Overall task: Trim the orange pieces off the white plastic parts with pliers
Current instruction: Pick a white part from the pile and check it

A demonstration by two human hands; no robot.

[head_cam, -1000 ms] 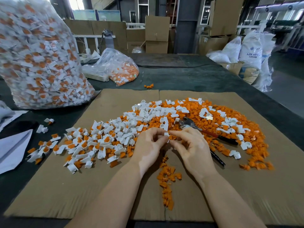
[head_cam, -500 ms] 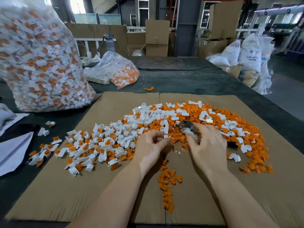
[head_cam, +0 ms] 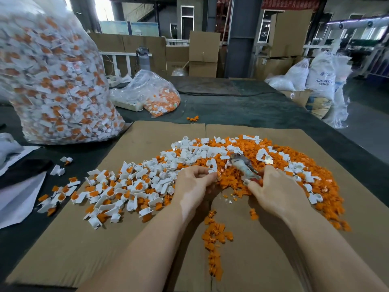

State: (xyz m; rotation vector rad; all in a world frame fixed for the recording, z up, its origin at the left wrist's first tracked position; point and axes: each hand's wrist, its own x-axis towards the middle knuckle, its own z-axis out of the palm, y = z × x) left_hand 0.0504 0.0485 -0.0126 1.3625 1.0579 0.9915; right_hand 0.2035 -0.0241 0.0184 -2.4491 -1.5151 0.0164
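Pinching small white part (head_cam: 212, 170) in left hand (head_cam: 194, 184), beside pile on cardboard (head_cam: 84, 239). Right hand (head_cam: 275, 190) wraps pliers (head_cam: 244, 167) by handles. We think part light, stiff, slippery; we pinch white body, orange end out.

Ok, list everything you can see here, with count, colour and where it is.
cardboard: one sheet, brown, on the table
table: one, dark green
parts: many, white and orange, left of the hands
scraps: many, orange, heap on the right
big bag: one, clear, full of parts, far left
small bag: one, clear, behind the cardboard
pliers: one, grey, blurred
left hand: pinches a white part
right hand: holds the pliers
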